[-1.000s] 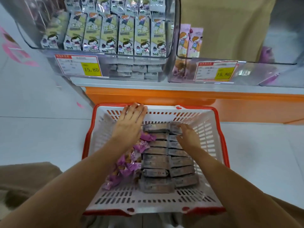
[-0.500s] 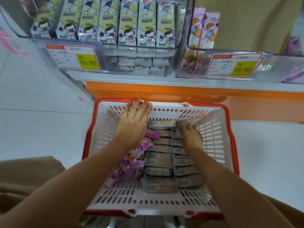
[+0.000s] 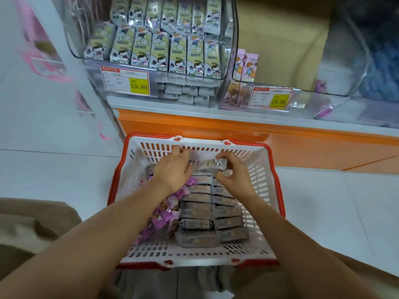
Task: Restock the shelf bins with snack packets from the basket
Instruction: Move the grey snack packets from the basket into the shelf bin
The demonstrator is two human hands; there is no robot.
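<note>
Picking stock from the basket, we pinched a grey snack packet in our right hand; our left hand curled over its other end, grip hidden. Next, we judged, it needed lifting to the shelf bins beyond both hands.

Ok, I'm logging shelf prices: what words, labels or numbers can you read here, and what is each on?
"15.80": yellow patch, left price tag, below the green packets.
"15.80": yellow patch, right price tag, below the pink packets.
Smaller print on both tags: too blurred.
Print on those packets and the grey packets in the basket: too blurred.
</note>
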